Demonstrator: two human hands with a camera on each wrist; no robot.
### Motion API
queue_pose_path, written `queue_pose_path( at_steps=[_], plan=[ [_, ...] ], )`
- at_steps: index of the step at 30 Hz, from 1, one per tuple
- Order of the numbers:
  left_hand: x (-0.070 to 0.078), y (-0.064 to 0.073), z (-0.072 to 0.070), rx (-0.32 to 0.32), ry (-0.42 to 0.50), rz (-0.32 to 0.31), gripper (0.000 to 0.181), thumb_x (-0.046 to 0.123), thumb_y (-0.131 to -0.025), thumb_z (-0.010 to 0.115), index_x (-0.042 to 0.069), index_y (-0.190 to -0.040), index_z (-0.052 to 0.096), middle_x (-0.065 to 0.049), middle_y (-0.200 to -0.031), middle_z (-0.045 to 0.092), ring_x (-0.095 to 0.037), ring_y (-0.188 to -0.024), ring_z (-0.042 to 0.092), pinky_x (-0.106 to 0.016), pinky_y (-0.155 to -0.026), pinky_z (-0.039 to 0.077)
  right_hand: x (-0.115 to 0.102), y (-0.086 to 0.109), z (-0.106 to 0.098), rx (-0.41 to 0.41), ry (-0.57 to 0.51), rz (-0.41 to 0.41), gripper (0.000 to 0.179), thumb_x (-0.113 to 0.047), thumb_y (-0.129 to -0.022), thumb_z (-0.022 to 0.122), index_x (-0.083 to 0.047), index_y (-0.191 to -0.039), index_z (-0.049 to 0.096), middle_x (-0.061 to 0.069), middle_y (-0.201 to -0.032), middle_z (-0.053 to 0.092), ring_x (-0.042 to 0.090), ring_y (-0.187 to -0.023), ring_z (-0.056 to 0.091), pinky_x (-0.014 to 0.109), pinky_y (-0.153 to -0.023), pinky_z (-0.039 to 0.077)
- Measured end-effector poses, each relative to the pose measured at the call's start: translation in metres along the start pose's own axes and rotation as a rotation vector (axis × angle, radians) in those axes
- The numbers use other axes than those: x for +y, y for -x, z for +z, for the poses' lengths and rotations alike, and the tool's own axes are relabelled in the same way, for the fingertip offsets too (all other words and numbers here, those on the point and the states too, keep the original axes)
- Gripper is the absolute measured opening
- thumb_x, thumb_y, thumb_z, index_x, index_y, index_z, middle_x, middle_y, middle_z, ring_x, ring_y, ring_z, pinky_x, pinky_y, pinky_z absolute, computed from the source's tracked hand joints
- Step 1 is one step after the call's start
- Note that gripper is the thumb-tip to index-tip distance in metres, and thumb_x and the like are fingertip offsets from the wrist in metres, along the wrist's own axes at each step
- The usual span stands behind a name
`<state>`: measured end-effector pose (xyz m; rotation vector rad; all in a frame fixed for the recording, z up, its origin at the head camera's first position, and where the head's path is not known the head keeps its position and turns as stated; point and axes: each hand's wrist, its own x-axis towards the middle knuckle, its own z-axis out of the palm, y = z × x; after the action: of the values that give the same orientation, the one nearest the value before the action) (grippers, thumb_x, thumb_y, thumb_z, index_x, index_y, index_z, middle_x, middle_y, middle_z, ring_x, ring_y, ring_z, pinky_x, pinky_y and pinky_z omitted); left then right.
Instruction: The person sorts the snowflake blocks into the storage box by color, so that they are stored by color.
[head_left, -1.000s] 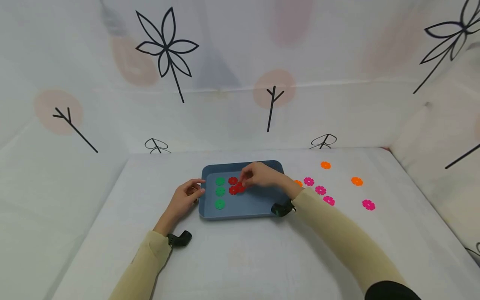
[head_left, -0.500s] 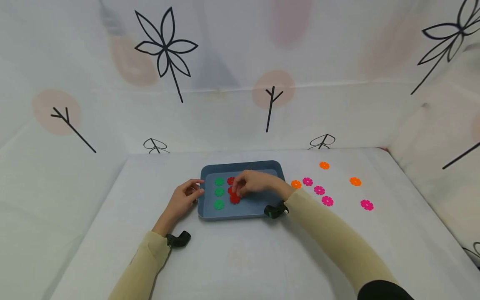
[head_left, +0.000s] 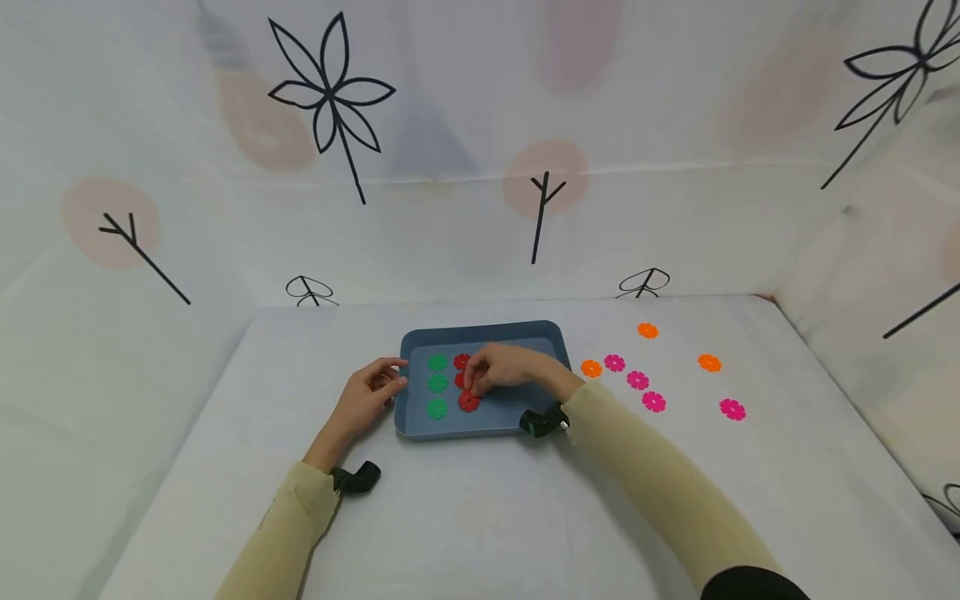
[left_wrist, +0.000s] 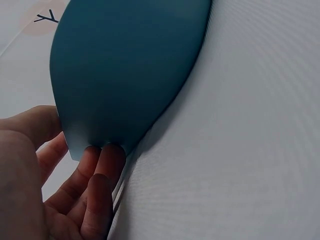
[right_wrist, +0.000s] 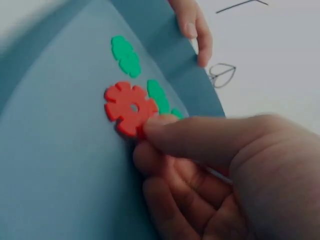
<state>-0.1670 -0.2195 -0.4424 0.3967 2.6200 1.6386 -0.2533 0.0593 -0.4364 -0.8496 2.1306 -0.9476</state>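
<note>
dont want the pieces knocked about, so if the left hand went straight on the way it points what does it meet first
The blue-grey tray: the left hand seems to touch its outer wall. Beyond that, probably the green flower-shaped discs, though depth is unclear.

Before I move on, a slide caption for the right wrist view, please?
Right hand pinching a red notched flower disc over the blue-gray tray; green discs and the left hand beyond.
</note>
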Motion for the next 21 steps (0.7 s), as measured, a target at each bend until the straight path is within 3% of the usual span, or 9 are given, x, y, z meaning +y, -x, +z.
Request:
queue_pose_path(
  at_steps=[21],
  plan=[
    [-0.0009, -0.0006, 0.0002, 0.0, 0.006, 0.004, 0.035, 0.012, -0.098, 0.065, -0.005, -0.129, 0.061, -0.016, -0.098, 0.058, -0.033, -0.076, 0.057, -0.025, -0.059, 0.047, 0.001, -0.0002, 0.0031, 0.007, 0.009, -0.005, 0.006, -0.007, -0.09, 0.071, -0.009, -0.094, 0.074, -0.002, -0.082, 0.069, 0.011, -0.074, 0.058, 0.027, -0.071, 0.045]
  ],
)
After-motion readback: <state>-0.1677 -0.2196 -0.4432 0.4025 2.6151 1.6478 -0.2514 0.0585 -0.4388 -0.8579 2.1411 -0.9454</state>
